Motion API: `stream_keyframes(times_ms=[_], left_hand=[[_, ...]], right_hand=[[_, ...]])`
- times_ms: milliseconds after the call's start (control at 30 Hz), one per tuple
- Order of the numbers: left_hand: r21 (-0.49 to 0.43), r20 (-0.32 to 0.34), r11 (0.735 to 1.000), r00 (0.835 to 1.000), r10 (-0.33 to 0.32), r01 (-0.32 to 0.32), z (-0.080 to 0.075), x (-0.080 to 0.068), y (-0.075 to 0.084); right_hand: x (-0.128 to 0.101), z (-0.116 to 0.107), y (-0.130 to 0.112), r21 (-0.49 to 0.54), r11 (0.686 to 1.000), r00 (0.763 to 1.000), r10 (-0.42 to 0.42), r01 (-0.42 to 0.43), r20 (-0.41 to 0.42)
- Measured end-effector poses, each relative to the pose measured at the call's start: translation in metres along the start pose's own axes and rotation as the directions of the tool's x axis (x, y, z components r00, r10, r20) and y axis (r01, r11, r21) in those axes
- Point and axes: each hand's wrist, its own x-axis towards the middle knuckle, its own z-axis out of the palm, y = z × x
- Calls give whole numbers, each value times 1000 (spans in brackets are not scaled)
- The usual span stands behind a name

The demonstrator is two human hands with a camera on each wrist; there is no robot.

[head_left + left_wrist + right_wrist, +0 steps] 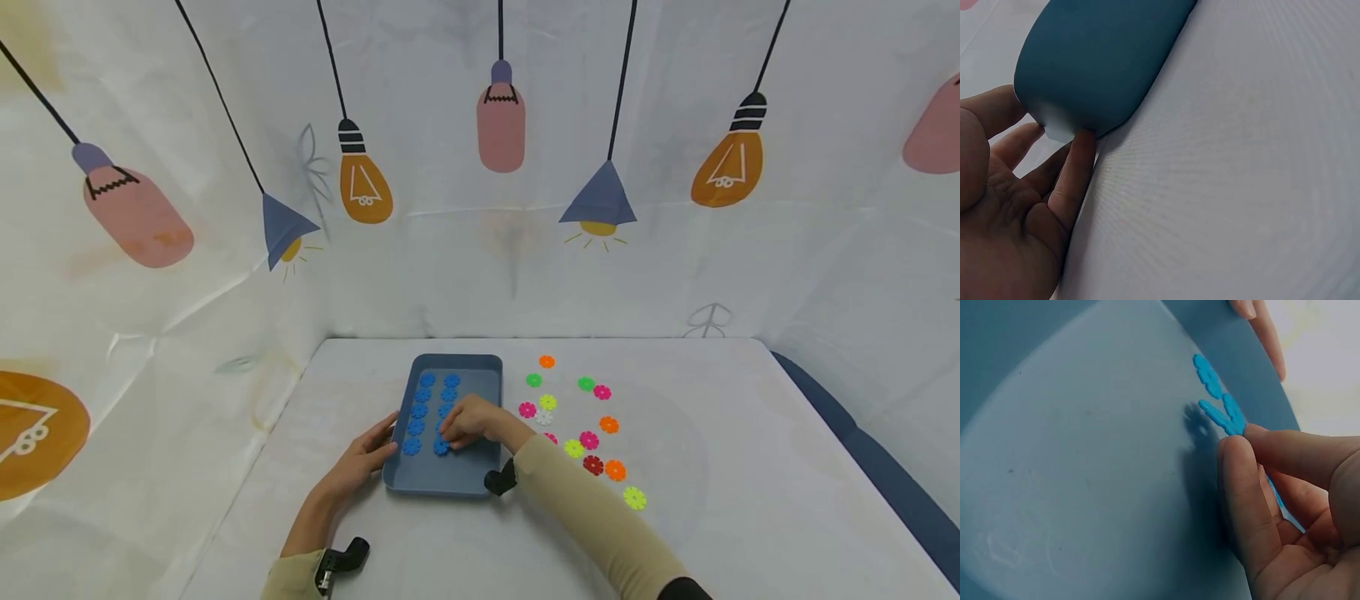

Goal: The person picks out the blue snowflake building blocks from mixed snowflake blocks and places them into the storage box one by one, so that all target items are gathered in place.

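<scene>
A blue-grey tray (465, 482) lies on the white table, with blue flower-shaped discs (420, 411) in two columns on it. My right hand (480, 419) is over the right column and pinches a blue flower-shaped disc (1215, 416) between thumb and fingertips. That disc is tilted, its edge just above the tray floor in the right wrist view. At the tray's left side, my left hand (363, 454) touches the outer wall; in the left wrist view its fairly straight fingers (1075, 175) rest against the tray's edge. Some discs are hidden behind the right hand.
Right of the tray, several loose flower-shaped discs lie scattered on the table (720, 517): orange (615, 470), green (533, 380), pink (588, 440), yellow (634, 498), white (544, 417) and dark red (593, 465). A lamp-printed white sheet (450, 267) hangs behind.
</scene>
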Motion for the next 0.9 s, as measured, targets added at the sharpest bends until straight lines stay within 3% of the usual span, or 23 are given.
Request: stream_keyframes(times_ms=[900], left_hand=[[17,-1,1000,1000,12,-12,0,-3,1]], right_hand=[[2,2,1,-65,998,1000,2,-4,-18]])
